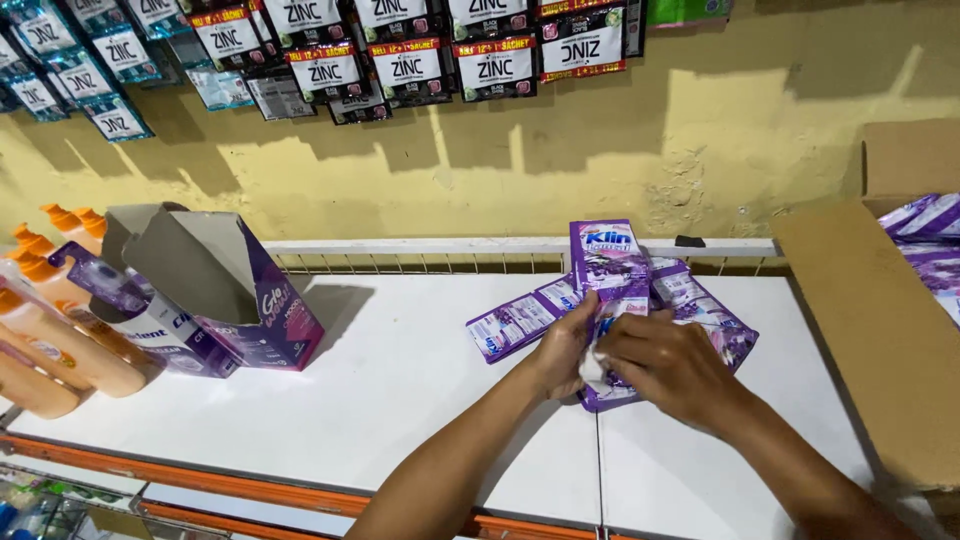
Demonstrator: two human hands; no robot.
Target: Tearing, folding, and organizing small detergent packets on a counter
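Observation:
Both hands meet over a bunch of purple sachet packs [610,265] on a white shelf [400,390]. My left hand [562,352] grips the packs from the left side. From the right, my right hand [668,368] closes over their lower part. One pack stands upright against the shelf's back rail; others fan out flat to the left [515,325] and to the right [712,318].
An open purple carton [235,290] stands at the shelf's left, beside orange-capped bottles [50,320]. Strips of sachets [400,50] hang on the yellow wall above. A brown cardboard box [880,330] with more purple packs sits at the right. An orange edge [250,488] runs along the shelf front.

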